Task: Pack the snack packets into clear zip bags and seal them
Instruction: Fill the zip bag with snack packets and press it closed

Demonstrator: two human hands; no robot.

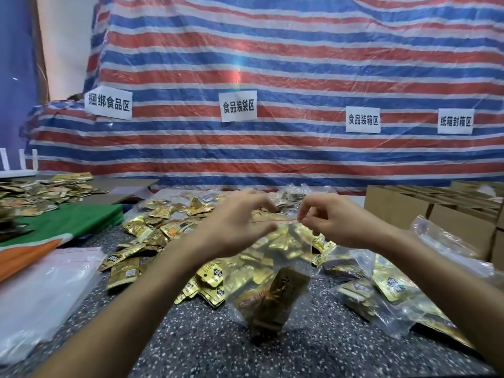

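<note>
A clear zip bag (272,282) filled with gold snack packets hangs upright above the speckled table (191,345). Its red zip strip (275,221) runs between my two hands. My right hand (330,222) pinches the right end of the strip with thumb and forefinger. My left hand (237,225) is blurred at the strip's left end, thumb under it and fingers curled over the top. A heap of loose gold snack packets (163,227) lies on the table behind and to the left of the bag.
A stack of flat clear zip bags (46,285) lies at the left. Filled bags (387,290) lie at the right, in front of cardboard boxes (409,205). A green and orange sheet (62,225) and more packets (41,192) sit far left. A striped tarp (272,77) with paper signs hangs behind.
</note>
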